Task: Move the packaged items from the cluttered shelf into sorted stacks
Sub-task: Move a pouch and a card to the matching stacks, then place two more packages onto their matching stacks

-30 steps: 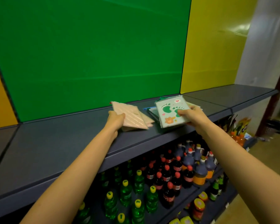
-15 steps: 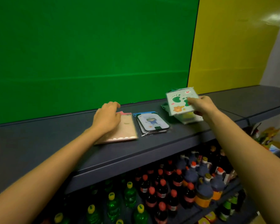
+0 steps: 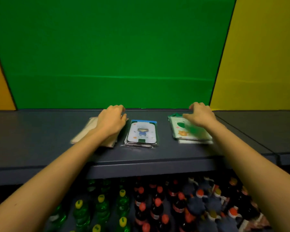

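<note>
Three stacks of flat packaged items lie side by side on the dark grey shelf (image 3: 40,139). My left hand (image 3: 111,122) lies on the pale pink stack (image 3: 84,131) at the left, fingers curled over its far edge. In the middle sits a stack topped by a white packet with a cartoon figure (image 3: 141,133), untouched. My right hand (image 3: 200,115) rests on the far end of the green footprint packet (image 3: 189,131), which lies blurred on top of the right stack, fingers bent over its back edge.
A green back panel (image 3: 114,56) rises behind the shelf, with an orange panel at the left and a yellow panel (image 3: 261,64) at the right. Below the shelf stand several green-bottle drinks (image 3: 100,206) and dark bottles with red caps (image 3: 157,201).
My right hand has lowered the green footprint packet onto the right stack. My left hand has stayed on the pink stack. The view has swung to face the shelf squarely.
</note>
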Tool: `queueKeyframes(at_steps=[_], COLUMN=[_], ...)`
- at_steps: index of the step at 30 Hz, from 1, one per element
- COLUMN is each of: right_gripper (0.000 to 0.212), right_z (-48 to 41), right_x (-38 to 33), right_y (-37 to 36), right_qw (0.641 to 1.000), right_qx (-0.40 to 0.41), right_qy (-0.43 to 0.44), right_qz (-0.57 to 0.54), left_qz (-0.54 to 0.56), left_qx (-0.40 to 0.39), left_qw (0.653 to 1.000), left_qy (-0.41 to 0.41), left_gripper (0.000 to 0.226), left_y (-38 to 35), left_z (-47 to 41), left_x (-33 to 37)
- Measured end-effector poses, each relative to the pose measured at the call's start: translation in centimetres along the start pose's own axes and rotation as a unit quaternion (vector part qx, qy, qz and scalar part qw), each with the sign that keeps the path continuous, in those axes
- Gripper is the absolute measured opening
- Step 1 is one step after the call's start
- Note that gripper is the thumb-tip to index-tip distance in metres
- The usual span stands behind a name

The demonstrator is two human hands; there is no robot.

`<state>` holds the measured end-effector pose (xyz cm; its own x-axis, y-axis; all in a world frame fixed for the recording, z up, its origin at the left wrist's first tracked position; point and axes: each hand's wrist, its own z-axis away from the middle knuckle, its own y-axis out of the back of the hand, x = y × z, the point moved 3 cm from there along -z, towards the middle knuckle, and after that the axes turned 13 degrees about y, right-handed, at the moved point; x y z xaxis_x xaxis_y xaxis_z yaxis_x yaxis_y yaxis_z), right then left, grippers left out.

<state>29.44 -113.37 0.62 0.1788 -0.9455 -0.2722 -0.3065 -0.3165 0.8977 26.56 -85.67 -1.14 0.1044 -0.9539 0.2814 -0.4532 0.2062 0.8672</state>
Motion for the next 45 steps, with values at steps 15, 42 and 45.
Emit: queueKeyframes(at_steps=[15, 42, 45], right_gripper=[0.034, 0.062, 0.083], right_z=[2.9, 9.9, 7.3], right_x=[-29.0, -70.4, -73.0], right_y=[-8.9, -21.1, -24.0], right_qw=[0.890, 0.866, 0.872], right_qx=[-0.127, -0.280, -0.269], right_qy=[0.412, 0.322, 0.289], right_qz=[-0.149, -0.259, -0.288], left_qz=[-0.120, -0.156, -0.141], left_qx=[0.075, 0.118, 0.116], left_qw=[0.954, 0.925, 0.928], left_qy=[0.264, 0.326, 0.326], left_gripper=[0.041, 0.036, 0.035], left_y=[9.6, 25.2, 25.0], left_z=[10.4, 18.6, 17.3], left_x=[-19.2, -57.3, -60.4])
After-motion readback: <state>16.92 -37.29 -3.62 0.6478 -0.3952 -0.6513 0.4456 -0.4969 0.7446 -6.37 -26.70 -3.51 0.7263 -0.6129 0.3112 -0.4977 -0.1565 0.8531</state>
